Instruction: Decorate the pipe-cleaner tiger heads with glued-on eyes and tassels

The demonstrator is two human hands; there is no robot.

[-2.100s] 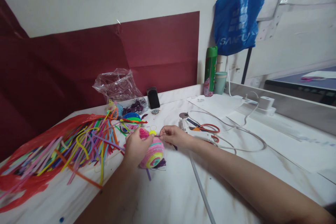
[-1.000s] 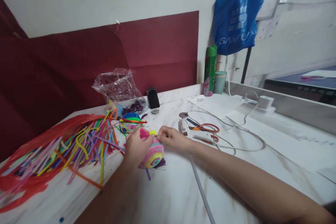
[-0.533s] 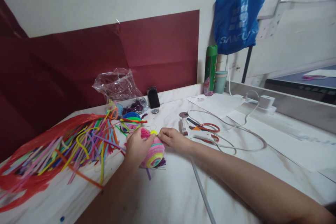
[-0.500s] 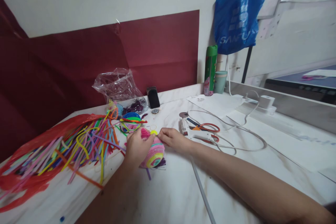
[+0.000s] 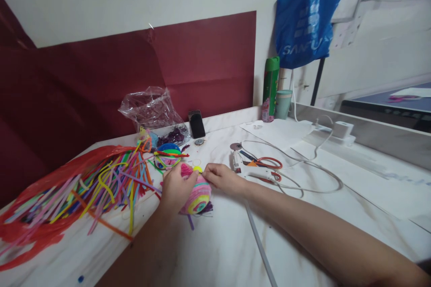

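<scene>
A round, fuzzy craft piece, coiled in pink, yellow and teal pipe cleaners, rests low over the white table. My left hand is closed around its left side, thumb toward the top. Right at the upper edge, my right hand pinches its fingertips together beside a small yellow piece; what is between them is too small to make out. Purple strands stick out from the lower right. Behind my left hand lies another coiled piece in blue, green and orange.
Loose pipe cleaners spread over a red plastic bag at left. A glue gun with its cord and orange-handled scissors lie at right. Farther back are a phone, clear bag, green can and cup.
Hardly anything differs. Both hands keep the same grip on the striped piece, and the view has shifted very slightly.
</scene>
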